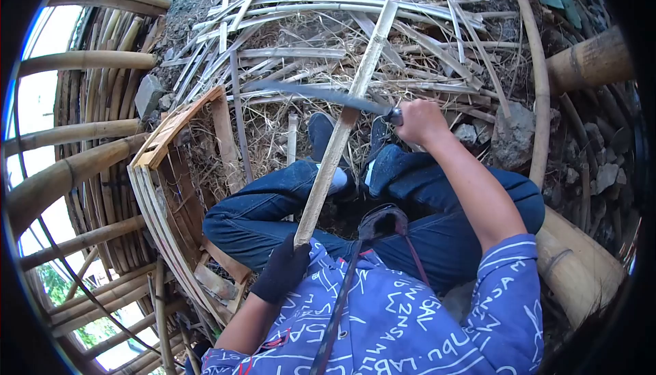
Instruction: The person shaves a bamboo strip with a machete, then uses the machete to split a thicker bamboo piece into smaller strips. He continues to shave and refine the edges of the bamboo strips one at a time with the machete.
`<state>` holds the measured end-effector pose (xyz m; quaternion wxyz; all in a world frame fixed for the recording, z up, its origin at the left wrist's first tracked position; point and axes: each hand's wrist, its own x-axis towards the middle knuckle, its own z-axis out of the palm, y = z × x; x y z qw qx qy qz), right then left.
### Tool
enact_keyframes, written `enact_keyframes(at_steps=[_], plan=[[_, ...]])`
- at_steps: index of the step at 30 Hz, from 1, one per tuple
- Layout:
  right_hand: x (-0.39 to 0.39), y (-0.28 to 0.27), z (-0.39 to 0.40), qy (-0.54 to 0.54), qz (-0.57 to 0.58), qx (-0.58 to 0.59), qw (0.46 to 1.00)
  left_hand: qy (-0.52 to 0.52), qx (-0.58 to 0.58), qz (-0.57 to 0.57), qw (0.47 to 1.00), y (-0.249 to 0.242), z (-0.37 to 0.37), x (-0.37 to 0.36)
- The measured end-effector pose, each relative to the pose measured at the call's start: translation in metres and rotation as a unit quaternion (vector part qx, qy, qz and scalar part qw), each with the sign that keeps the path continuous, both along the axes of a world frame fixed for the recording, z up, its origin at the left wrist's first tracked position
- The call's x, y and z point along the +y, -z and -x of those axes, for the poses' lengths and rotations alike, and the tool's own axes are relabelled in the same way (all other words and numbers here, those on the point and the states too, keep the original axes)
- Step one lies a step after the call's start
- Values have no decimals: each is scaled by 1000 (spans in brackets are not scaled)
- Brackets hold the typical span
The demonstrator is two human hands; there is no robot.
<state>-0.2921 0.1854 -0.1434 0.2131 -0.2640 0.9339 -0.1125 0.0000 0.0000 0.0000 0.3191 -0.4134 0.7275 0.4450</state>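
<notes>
My left hand (283, 269), in a dark glove, is closed round the near end of a long split bamboo strip (331, 160). The strip slants up and away to the right, between my legs and past my feet. In my right hand (418, 123), which is bare, is the dark handle of a long knife (314, 92). Its blade points left and crosses the strip beyond its middle. Whether the blade's edge touches the strip or lies just above it, I cannot tell.
Loose bamboo strips (294, 3) litter the ground ahead. A wooden crate-like frame (164, 139) stands at my left, near thick bamboo poles (89, 129). Rocks (514, 136) and a curved pole (540, 88) lie at the right, with a thick bamboo trunk (574, 266) nearer me.
</notes>
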Motion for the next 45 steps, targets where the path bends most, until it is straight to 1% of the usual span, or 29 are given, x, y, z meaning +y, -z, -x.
enact_keyframes(at_steps=[2, 3, 5, 6, 7, 9, 11, 13, 14, 15, 17, 19, 20, 22, 24, 26, 27, 29, 30, 31, 33, 34, 35, 37, 38, 39, 41, 43, 45], plan=[[-5, -11, -8, -100, 17, 7, 995, 36, 45, 16, 998, -3, -5, -7], [-7, 2, 1, -98, 31, 13, 995, 38, 48, 31, 998, 4, -2, -4], [-5, 16, 11, -37, -26, -1, 999, -1, 66, 14, 998, 0, -7, 4], [0, 32, 21, 51, -62, -21, 997, -4, 67, 12, 998, 1, -9, 6], [8, 40, 27, 46, -59, -21, 997, 0, 65, 10, 998, 3, -13, 6], [16, 46, 34, 157, -3, 23, 987, 4, 63, 12, 998, 6, -16, 2], [16, 41, 31, 142, 16, 44, 989, -14, 73, -4, 997, 9, -17, 3], [10, 27, 26, 92, 6, -7, 996, 6, 60, -1, 998, 11, -13, -2], [10, 36, 21, 55, 21, 34, 998, 26, 45, 4, 999, 11, -12, -5], [8, 33, 17, 61, 17, 30, 998, 31, 42, 0, 999, 11, -11, -7], [1, 24, 15, -28, 11, 42, 999, -9, 28, -10, 1000, 8, -13, -9], [1, 41, 23, -11, 1, 45, 999, 16, 29, 2, 999, 8, -17, -8], [4, 53, 27, 43, -4, 28, 999, 40, 31, 13, 999, 8, -17, -8], [7, 56, 34, 146, -3, 0, 989, 27, 48, 11, 998, 8, -13, -5], [11, 56, 36, 140, 6, 16, 990, 15, 62, 4, 998, 10, -16, -4], [13, 52, 34, 123, 22, 42, 991, -24, 31, -9, 999, 17, -23, -11], [12, 46, 31, 127, 20, 41, 991, -20, 30, -10, 999, 16, -21, -12], [8, 32, 25, 3, 23, 24, 999, -15, 0, 4, 1000, 10, -16, -15], [1, 22, 23, -47, 4, 22, 999, 10, 22, 20, 1000, 7, -15, -14], [1, 27, 24, -48, 5, 20, 999, 9, 19, 21, 1000, 6, -18, -13], [0, 47, 35, -5, -49, 24, 998, 31, 34, 5, 999, 3, -25, -14], [-1, 56, 42, 69, -72, 6, 995, 40, 16, 7, 999, 6, -29, -15], [3, 63, 45, 64, -70, 5, 996, 34, 14, 10, 999, 8, -30, -13], [6, 58, 49, 162, -19, 8, 987, 85, 91, 36, 992, 12, -25, -9], [7, 55, 49, 142, -19, 4, 990, 60, 83, 19, 995, 23, -36, -13], [8, 50, 49, 143, -20, 5, 989, 61, 84, 18, 994, 20, -32, -12], [10, 45, 45, 50, 8, 42, 998, -1, 8, -2, 1000, 11, -21, -13], [12, 46, 45, 32, 18, 45, 998, 22, -3, 1, 1000, 9, -20, -19], [8, 52, 49, 28, -38, 44, 998, 34, -8, 12, 999, 7, -21, -20]])
